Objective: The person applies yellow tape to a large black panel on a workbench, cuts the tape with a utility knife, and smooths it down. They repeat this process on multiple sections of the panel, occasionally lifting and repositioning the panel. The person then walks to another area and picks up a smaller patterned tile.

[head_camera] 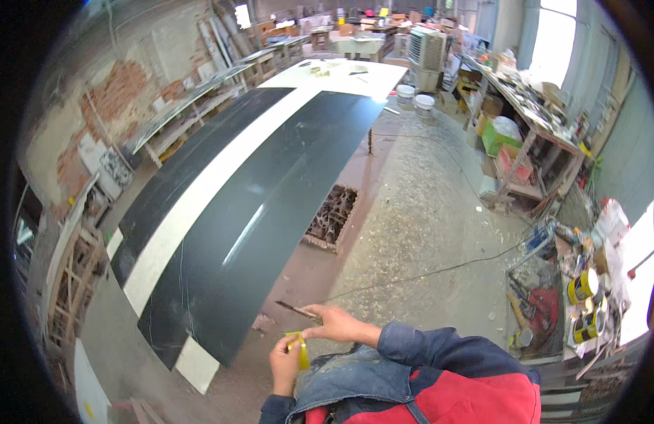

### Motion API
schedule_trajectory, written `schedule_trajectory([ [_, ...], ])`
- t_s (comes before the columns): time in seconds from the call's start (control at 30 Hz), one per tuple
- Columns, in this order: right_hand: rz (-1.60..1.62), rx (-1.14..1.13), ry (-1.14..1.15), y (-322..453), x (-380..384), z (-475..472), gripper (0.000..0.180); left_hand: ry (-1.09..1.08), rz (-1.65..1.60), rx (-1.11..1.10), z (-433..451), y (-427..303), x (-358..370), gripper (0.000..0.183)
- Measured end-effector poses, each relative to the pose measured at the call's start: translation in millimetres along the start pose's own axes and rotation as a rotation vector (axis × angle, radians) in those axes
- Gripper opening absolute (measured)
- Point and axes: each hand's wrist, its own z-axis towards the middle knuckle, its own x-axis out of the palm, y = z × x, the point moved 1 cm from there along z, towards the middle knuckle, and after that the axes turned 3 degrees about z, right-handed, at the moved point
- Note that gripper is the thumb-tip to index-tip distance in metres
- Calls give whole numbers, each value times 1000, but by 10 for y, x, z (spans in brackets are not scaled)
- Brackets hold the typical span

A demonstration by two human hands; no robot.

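Note:
My left hand (284,363) pinches a short yellow strip (304,356), which looks like tape, in front of my apron. Close beside it, my right hand (337,324) grips a slim tool with a dark pointed end (295,309); whether it is a knife or a brush cannot be told. Its thumb meets the top of the yellow strip. Ahead lies a long, glossy dark panel (263,212), with a white strip (200,191) between it and a second dark panel (194,153). A small pale square piece (198,364) pokes out at the near end.
A white board (380,77) with small items stands beyond the panels. White buckets (424,103) and an air cooler (425,53) are at the back. A cable (427,274) crosses the floor. Paint cans (582,286) and a cluttered workbench (528,106) line the right side.

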Motion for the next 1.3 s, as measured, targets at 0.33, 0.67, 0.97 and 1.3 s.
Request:
schedule_trajectory([
  [0.33,69,211,52,-42,-308,-273,45,48,497,359,-346,-749,484,54],
  [0.67,29,217,137,415,-294,376,49,-182,925,799,-211,-929,60,72],
  [0.97,388,513,102,-279,-391,906,30,-132,-973,-31,1760,-929,-1278,35],
  [1.3,1031,827,-19,-321,-340,1981,42,-559,-1333,-31,4787,-486,-3083,82],
])
